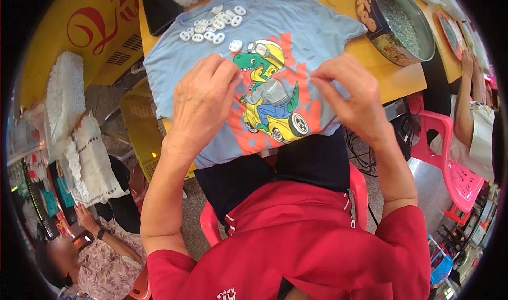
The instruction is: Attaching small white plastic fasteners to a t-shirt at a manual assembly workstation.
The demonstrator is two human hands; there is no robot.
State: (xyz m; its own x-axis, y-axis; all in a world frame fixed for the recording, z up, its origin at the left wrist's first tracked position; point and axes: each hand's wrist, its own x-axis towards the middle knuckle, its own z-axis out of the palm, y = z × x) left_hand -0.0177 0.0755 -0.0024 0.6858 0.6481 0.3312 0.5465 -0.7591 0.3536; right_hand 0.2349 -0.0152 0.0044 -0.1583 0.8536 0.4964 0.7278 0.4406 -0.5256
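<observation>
A light blue T-shirt (180, 93) with a cartoon dinosaur on a yellow scooter lies spread over the table's near edge. Above its left half my left hand (203, 101) has its fingertips pinched together. Over the right side of the print, my right hand (352, 96) is closed with bent fingers. Whatever either hand pinches is too small or hidden to make out. Several small white plastic two-hole pieces (210, 36) lie loosely grouped near the shirt's far left part. A single white piece (236, 46) sits just beyond my left fingertips.
At the table's far right stands an open round tin (427, 32) holding many small pieces. A black flat object (160, 11) lies at the far left corner. A yellow crate (138, 125) is beside the table. Pink chairs (459, 181) and other people (106, 257) are at both sides.
</observation>
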